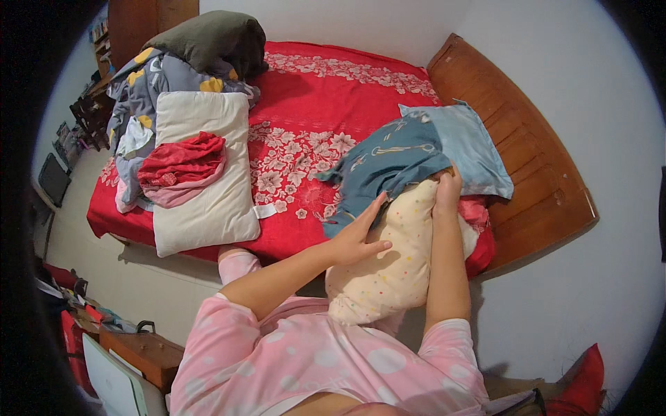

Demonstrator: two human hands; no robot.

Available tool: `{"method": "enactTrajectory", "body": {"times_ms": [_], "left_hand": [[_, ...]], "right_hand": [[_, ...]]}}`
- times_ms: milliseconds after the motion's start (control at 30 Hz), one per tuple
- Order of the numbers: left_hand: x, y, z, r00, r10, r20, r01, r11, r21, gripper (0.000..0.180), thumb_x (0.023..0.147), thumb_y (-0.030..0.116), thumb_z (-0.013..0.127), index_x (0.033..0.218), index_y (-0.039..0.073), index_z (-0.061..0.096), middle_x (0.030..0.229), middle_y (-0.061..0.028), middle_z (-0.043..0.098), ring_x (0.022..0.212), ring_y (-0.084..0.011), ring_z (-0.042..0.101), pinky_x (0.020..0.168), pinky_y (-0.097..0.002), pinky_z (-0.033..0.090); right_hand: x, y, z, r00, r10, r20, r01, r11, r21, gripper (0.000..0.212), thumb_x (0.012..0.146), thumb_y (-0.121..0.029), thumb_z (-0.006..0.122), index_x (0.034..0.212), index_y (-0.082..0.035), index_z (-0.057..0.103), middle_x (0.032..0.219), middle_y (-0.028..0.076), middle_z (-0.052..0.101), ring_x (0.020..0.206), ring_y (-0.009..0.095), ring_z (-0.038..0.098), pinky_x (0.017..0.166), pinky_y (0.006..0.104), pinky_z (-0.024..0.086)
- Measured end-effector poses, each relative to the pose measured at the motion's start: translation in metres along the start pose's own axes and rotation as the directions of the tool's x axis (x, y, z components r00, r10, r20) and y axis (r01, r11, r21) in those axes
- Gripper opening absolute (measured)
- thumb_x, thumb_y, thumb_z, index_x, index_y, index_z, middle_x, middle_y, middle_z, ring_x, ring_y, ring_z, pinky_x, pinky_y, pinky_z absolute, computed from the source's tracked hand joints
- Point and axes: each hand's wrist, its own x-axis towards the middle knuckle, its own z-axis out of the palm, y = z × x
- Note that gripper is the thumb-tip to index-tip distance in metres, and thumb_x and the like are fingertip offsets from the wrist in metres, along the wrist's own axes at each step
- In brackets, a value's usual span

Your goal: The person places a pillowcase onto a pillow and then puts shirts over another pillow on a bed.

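A cream pillow [388, 267] with small coloured dots stands tilted against my lap at the bed's near edge. My right hand [447, 193] grips its upper right corner, fingers closed. My left hand [359, 239] lies along the pillow's left side, fingers stretched out and thumb apart. Just beyond both hands lies a crumpled teal cloth [388, 156] with a printed pattern. Part of it is hidden behind the pillow. A light blue pillow [475, 149] rests under and beside that cloth, near the headboard.
The bed has a red flowered sheet [312, 111] and a wooden headboard [517, 156] at right. A white pillow [201, 229] carries a bunched red cloth [184, 166]. Behind lie a grey patterned blanket [139, 90] and a dark green cushion [211, 41]. A brown case [142, 350] stands lower left.
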Motion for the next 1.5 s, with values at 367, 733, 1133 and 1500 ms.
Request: {"method": "enactTrajectory", "body": {"times_ms": [367, 733, 1133, 1500], "left_hand": [[-0.026, -0.083, 0.026, 0.827, -0.521, 0.21, 0.535, 0.617, -0.577, 0.094, 0.087, 0.049, 0.054, 0.145, 0.012, -0.01, 0.147, -0.0196, 0.013, 0.134, -0.0282, 0.021, 0.106, -0.0424, 0.026], [-0.071, -0.107, -0.054, 0.586, -0.809, 0.055, 0.472, 0.285, -0.834, 0.06, 0.09, 0.061, 0.033, 0.131, 0.018, 0.04, 0.135, -0.0067, 0.039, 0.119, -0.0273, 0.043, 0.098, -0.0534, 0.03], [-0.095, -0.105, -0.117, 0.599, -0.794, -0.102, 0.514, 0.479, -0.712, 0.055, 0.088, 0.038, 0.057, 0.13, 0.006, 0.044, 0.116, -0.0137, 0.054, 0.098, -0.0189, 0.057, 0.082, -0.0339, 0.049], [-0.059, -0.064, -0.069, 0.765, -0.607, 0.216, 0.293, 0.627, 0.721, 0.083, 0.074, 0.054, 0.064, 0.14, 0.018, 0.031, 0.148, -0.0166, 0.017, 0.134, -0.0441, 0.018, 0.107, -0.0514, 0.023]], "right_hand": [[-0.058, 0.06, 0.034, 0.868, 0.2, 0.455, 0.401, 0.261, -0.878, 0.035, 0.074, -0.015, 0.058, 0.108, -0.006, 0.053, 0.091, 0.02, 0.062, 0.082, 0.039, 0.06, 0.074, 0.0453, 0.047], [-0.086, 0.008, 0.122, 0.492, 0.505, 0.709, 0.785, 0.095, -0.612, 0.036, 0.083, -0.032, 0.058, 0.112, -0.011, 0.055, 0.091, 0.017, 0.064, 0.08, 0.033, 0.063, 0.069, 0.0444, 0.048], [-0.071, 0.101, 0.037, 0.642, 0.565, 0.518, 0.523, 0.17, -0.835, 0.043, 0.08, -0.029, 0.062, 0.115, -0.005, 0.056, 0.116, 0.02, 0.055, 0.108, 0.033, 0.053, 0.089, 0.0403, 0.043], [-0.064, 0.138, 0.026, 0.808, 0.357, 0.469, 0.431, 0.184, -0.883, 0.041, 0.08, -0.031, 0.062, 0.113, -0.007, 0.056, 0.114, 0.017, 0.052, 0.108, 0.033, 0.05, 0.091, 0.0416, 0.042]]}}
